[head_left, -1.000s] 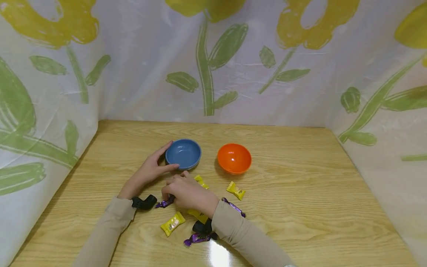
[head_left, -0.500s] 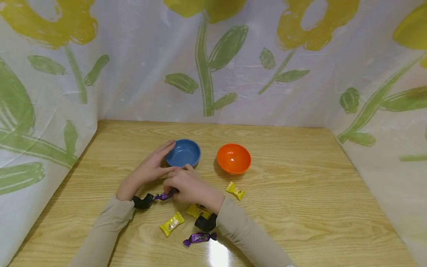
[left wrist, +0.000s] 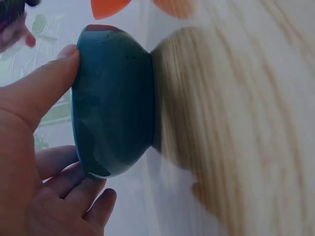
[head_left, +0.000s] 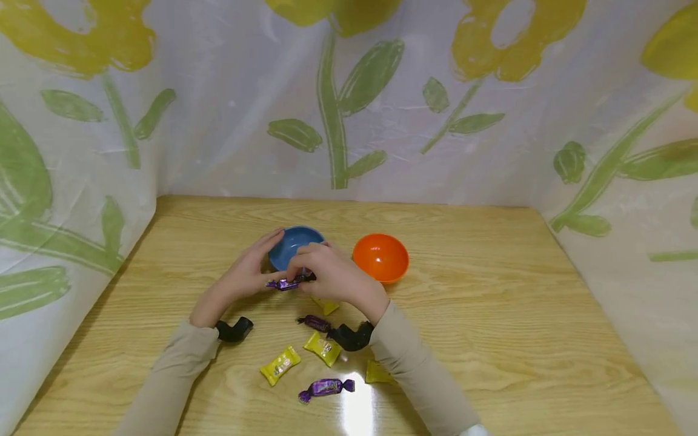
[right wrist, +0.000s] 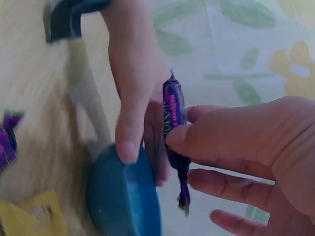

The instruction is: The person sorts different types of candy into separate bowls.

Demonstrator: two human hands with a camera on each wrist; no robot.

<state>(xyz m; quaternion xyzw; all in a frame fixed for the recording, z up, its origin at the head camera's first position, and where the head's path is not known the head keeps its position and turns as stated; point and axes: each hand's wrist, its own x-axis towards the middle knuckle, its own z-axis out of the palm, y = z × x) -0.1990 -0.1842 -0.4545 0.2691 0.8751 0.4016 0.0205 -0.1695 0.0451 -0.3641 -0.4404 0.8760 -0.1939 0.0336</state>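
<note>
The right fingers (right wrist: 221, 184) pinched the purple candy (right wrist: 173, 110) sideways, just by the near edge of the blue bowl (head_left: 283, 251), which the left fingers (left wrist: 81, 196) held.

You face a pale sheet (head_left: 229, 121) bearing yellow flowers (head_left: 365, 15) and green leaves (head_left: 372, 77), behind a wood-grain table (head_left: 491, 290) with white glare (head_left: 358, 402) on its surface.

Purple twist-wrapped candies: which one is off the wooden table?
The purple twist-wrapped candy pinched in the right hand; the other two candies in the head view lie on the wooden table.
</note>
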